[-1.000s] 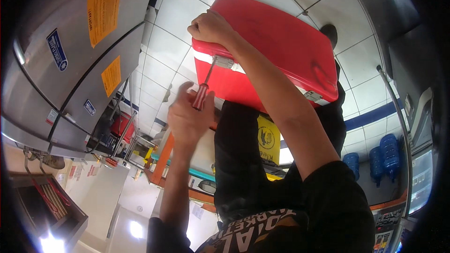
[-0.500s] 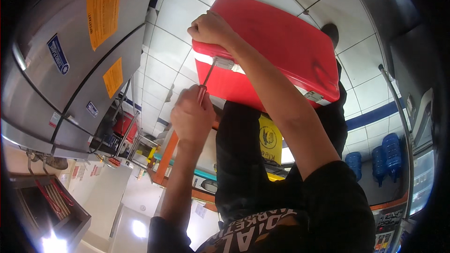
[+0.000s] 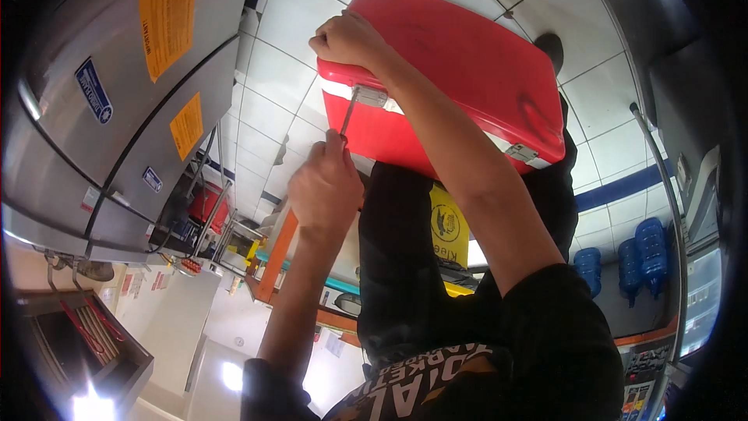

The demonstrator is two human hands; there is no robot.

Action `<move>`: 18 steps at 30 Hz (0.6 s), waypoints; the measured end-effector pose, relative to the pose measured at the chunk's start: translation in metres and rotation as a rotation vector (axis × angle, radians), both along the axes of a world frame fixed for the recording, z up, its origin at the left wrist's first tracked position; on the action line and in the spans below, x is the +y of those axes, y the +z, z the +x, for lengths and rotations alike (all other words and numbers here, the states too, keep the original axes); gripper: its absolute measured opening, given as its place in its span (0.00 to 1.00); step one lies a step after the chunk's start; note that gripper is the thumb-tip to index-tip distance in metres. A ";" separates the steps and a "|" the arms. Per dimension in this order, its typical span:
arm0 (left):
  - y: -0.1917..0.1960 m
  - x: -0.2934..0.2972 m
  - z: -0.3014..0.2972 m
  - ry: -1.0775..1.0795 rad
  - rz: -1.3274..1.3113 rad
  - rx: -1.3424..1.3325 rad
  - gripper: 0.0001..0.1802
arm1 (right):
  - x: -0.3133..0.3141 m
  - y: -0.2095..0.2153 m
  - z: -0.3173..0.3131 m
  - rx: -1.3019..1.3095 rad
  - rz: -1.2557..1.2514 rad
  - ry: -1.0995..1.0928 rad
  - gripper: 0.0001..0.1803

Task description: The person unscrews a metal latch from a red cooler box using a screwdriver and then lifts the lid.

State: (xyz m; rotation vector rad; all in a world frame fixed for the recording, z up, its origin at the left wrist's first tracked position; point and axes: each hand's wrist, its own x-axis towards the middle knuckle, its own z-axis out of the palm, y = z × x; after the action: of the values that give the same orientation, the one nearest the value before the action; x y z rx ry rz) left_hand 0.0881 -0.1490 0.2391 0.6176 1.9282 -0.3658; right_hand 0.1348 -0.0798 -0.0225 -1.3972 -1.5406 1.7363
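A red hard-shell case (image 3: pixel 460 58) with a white band round its seam lies across my thighs. My left hand (image 3: pixel 326 187) is closed round a screwdriver (image 3: pixel 348 118), its handle mostly hidden in the fingers. The blade's tip is against the metal latch (image 3: pixel 370 97) at the case's left end. Over the far left corner of the lid my right hand (image 3: pixel 348 39) is curled, gripping the edge, its fingertips out of sight. A second latch (image 3: pixel 520 152), near the right end, has nothing touching it.
Steel cabinet doors (image 3: pixel 109 101) with orange notices stand close on the left. White floor tiles (image 3: pixel 304 15) stretch beyond the case. A metal rail (image 3: pixel 662 164) and several blue water jugs (image 3: pixel 651 253) are at the right. Near my legs hangs a yellow bag (image 3: pixel 449 222).
My left hand has turned and its fingers now sit higher, covering more of the screwdriver's handle. The case has shifted very slightly away. My right hand keeps its grip.
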 end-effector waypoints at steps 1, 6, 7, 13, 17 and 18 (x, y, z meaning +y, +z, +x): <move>0.000 -0.002 0.001 -0.116 0.050 0.041 0.14 | -0.003 -0.003 -0.003 -0.004 0.003 0.000 0.23; 0.002 -0.003 -0.013 0.345 0.117 -0.038 0.16 | -0.004 -0.002 -0.006 -0.045 0.102 0.032 0.23; 0.003 -0.001 -0.019 1.149 0.020 -0.249 0.17 | -0.004 -0.001 -0.005 -0.045 0.102 0.030 0.23; -0.021 -0.025 -0.027 -0.544 0.438 -0.013 0.16 | -0.008 -0.003 -0.008 -0.060 0.157 -0.024 0.22; -0.013 -0.018 -0.031 -0.827 0.468 0.120 0.16 | -0.002 0.000 -0.007 -0.050 0.070 -0.070 0.17; -0.010 -0.013 -0.029 -0.796 0.455 0.152 0.16 | -0.002 0.000 -0.002 -0.054 0.011 -0.002 0.17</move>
State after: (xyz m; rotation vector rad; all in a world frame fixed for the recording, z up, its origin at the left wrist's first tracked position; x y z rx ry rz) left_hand 0.0594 -0.1615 0.2296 1.7096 1.8433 -0.4729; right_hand 0.1328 -0.0815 -0.0224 -1.4509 -1.5737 1.6992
